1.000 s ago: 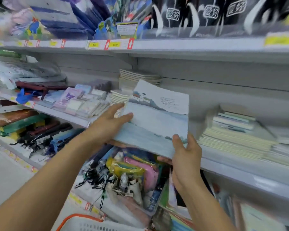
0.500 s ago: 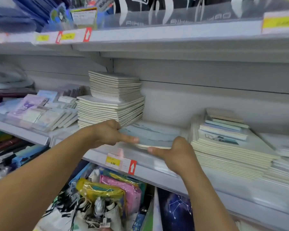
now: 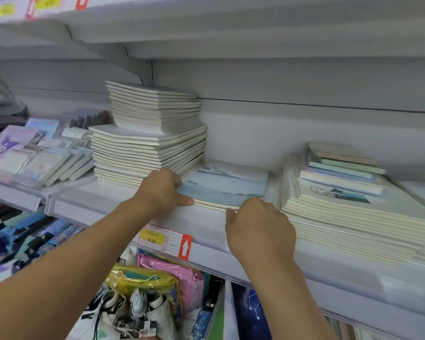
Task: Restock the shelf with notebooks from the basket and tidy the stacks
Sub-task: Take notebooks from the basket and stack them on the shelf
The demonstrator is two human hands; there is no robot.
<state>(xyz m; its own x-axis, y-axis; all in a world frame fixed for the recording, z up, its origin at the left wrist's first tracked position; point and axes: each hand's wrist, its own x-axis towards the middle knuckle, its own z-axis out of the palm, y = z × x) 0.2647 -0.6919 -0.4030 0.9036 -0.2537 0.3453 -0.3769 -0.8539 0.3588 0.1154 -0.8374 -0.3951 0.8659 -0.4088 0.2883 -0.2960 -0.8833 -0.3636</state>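
White shop shelving fills the head view, with a price strip (image 3: 166, 239) clipped to the front lip of the middle shelf (image 3: 113, 200). A small pile of blue landscape notebooks (image 3: 225, 186) lies flat on that shelf, in the gap between a tall cream stack (image 3: 147, 153) on the left and a lower, wider stack (image 3: 353, 209) on the right. The left hand (image 3: 161, 190) has its fingers curled over the pile's near left corner, thumb stretched along the front edge, gripping it. The right hand (image 3: 258, 229) sits at the front right corner with fingers folded in; whether it pinches the pile or only nudges it I cannot tell. No basket is in view. To my eye the job here is squaring: push both corners back evenly, keep the pile flat, and avoid bumping the tall stack, whose upper half already sits twisted.
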